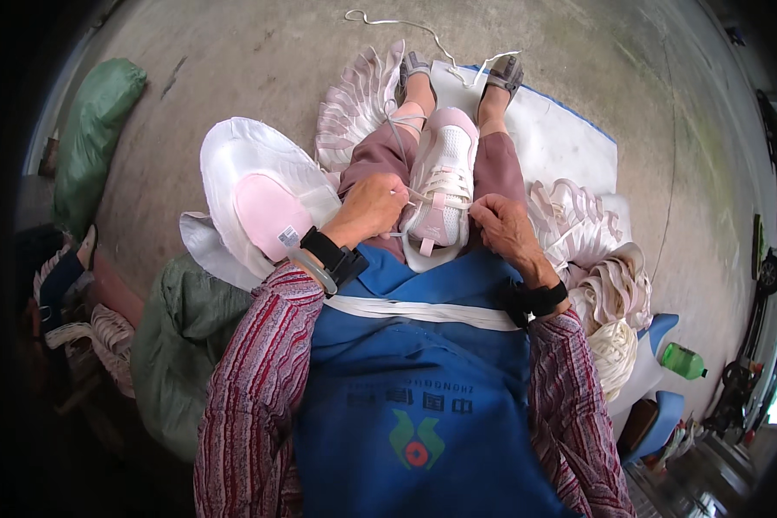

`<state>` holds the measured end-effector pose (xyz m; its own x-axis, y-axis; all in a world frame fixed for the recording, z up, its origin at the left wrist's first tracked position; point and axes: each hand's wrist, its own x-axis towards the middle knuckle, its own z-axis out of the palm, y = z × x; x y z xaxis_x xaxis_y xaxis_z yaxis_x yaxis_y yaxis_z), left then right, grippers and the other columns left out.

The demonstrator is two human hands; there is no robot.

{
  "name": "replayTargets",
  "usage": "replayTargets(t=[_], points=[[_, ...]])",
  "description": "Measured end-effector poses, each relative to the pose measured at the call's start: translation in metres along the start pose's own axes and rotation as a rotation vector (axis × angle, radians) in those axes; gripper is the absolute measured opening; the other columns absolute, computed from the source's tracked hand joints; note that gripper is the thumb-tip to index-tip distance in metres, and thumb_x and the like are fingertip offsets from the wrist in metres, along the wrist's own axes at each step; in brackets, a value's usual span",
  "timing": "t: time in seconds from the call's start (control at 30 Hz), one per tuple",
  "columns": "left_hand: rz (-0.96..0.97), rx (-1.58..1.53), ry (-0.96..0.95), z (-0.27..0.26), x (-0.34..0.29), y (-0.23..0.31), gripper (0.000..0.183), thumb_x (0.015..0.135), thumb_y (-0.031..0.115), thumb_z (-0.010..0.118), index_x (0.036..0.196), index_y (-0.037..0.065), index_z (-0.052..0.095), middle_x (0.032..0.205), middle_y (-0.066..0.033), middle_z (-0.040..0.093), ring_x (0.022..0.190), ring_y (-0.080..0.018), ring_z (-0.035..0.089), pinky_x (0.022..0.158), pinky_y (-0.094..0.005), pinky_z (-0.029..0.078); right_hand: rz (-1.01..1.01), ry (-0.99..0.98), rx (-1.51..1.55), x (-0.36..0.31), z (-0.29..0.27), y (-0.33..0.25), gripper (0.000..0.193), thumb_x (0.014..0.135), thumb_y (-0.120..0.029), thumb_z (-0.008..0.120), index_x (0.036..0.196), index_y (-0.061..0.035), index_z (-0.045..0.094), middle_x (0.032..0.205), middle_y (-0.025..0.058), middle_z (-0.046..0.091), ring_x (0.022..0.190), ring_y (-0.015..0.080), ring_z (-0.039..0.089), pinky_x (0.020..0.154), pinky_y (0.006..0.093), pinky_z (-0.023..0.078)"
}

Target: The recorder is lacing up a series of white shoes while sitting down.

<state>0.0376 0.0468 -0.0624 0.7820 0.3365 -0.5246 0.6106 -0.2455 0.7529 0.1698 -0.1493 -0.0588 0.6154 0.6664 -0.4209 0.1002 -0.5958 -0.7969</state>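
A white mesh sneaker upper (449, 164) with a pink toe and a pink heel tab lies lengthwise between my thighs, its toe pointing away from me. White laces (447, 183) are threaded across its front. At its left side my left hand (375, 207) is closed, fingertips pinching a lace end that runs to the eyelets. Opposite, my right hand (505, 229) has its fingers curled and pressed together by the upper's right edge, where a lace reaches it. The fingertips of both hands are partly hidden.
Fanned shoe uppers (350, 116) lie beyond my left knee; more uppers (574, 220) and a hank of laces (615, 358) are at my right. A white piece with a pink oval (272, 211) sits left. Green sacks (99, 142) and a green bottle (684, 361) stand farther out.
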Motion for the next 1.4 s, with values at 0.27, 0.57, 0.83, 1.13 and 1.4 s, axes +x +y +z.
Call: replayTargets(t=[0.27, 0.57, 0.83, 1.13, 1.4], points=[[-0.165, -0.146, -0.03, -0.003, 0.0, 0.008, 0.019, 0.089, 0.015, 0.055, 0.094, -0.001, 0.062, 0.059, -0.0056, 0.058, 0.045, -0.0128, 0.056, 0.041, -0.0269, 0.048, 0.127, 0.056, -0.037, -0.011, 0.003, -0.02, 0.025, 0.086, -0.021, 0.059, 0.077, 0.0021, 0.062, 0.058, 0.0084, 0.059, 0.049, 0.0128, 0.057, 0.048, 0.0276, 0.044], [-0.153, -0.145, -0.046, 0.001, 0.003, -0.004, 0.021, 0.089, 0.023, 0.052, 0.083, 0.007, 0.064, 0.063, -0.0073, 0.067, 0.046, -0.0184, 0.061, 0.043, -0.0334, 0.047, -0.414, 0.431, -0.494, -0.04, 0.014, -0.011, 0.025, 0.078, -0.021, 0.07, 0.091, -0.0025, 0.06, 0.086, 0.0159, 0.054, 0.079, 0.0322, 0.053, 0.072, 0.0407, 0.043], [-0.031, -0.101, -0.06, 0.004, 0.008, -0.009, 0.026, 0.091, 0.02, 0.051, 0.102, -0.002, 0.059, 0.073, -0.0123, 0.065, 0.052, -0.0152, 0.06, 0.043, -0.0259, 0.048, -0.41, 0.376, -0.829, -0.044, 0.03, -0.024, 0.036, 0.077, -0.026, 0.071, 0.1, -0.0014, 0.059, 0.088, 0.0149, 0.057, 0.084, 0.0329, 0.054, 0.075, 0.0417, 0.043], [0.189, 0.108, -0.015, 0.013, 0.014, -0.019, 0.024, 0.088, 0.018, 0.051, 0.094, -0.002, 0.064, 0.065, -0.0111, 0.064, 0.055, -0.0176, 0.064, 0.045, -0.0294, 0.051, -0.298, 0.317, -0.685, -0.032, 0.024, -0.008, 0.032, 0.078, -0.023, 0.067, 0.099, -0.001, 0.058, 0.093, 0.0177, 0.058, 0.085, 0.0352, 0.057, 0.076, 0.0429, 0.044], [0.461, 0.32, 0.383, 0.031, 0.019, -0.034, 0.025, 0.086, 0.016, 0.051, 0.078, -0.003, 0.065, 0.063, -0.0181, 0.062, 0.052, -0.0267, 0.062, 0.05, -0.0366, 0.05, -0.416, 0.496, -0.823, -0.04, 0.025, -0.023, 0.03, 0.071, -0.021, 0.074, 0.086, -0.0043, 0.053, 0.082, 0.0124, 0.054, 0.075, 0.0323, 0.053, 0.07, 0.0432, 0.041]])
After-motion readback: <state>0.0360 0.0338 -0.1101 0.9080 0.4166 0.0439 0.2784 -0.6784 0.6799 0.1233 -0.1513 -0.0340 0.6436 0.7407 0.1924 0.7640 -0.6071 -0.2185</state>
